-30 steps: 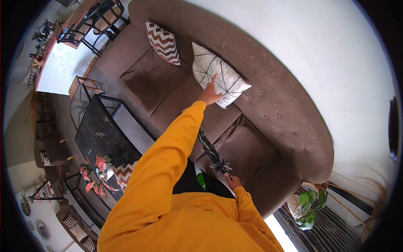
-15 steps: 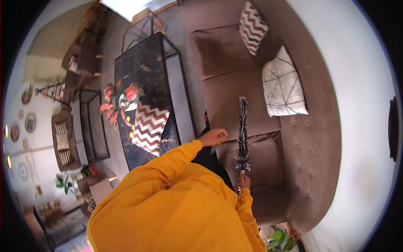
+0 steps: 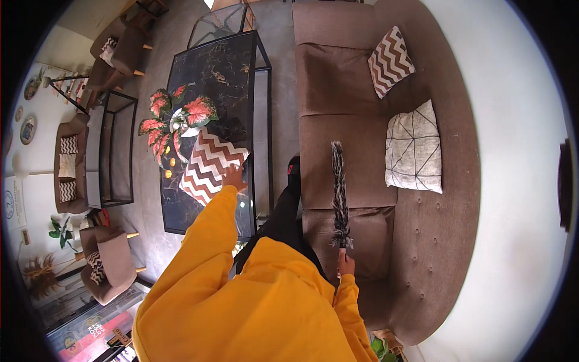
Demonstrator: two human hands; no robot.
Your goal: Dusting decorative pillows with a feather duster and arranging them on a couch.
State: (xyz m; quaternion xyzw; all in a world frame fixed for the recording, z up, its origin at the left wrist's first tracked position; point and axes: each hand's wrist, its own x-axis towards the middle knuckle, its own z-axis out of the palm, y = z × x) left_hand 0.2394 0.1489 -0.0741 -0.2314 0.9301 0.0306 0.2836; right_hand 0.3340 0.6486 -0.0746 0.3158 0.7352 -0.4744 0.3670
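Observation:
My right hand is closed round the handle of a fluffy grey-and-black duster, which points away from me above the brown sofa. On the black marble-look table to my left lies a brown-and-white zigzag cushion. My left hand reaches out to that cushion and rests on its right corner, with the fingers apart. Beside the cushion, a white pot holds a plant with red-and-green leaves.
Another zigzag cushion and a pale cushion with dark lines lean on the sofa back. A glass-topped side table stands beyond the black table. To the left are an armchair and a far sofa.
My left hand has moved left, from over the sofa edge to the cushion on the table. The duster stays in my right hand. The view has shifted.

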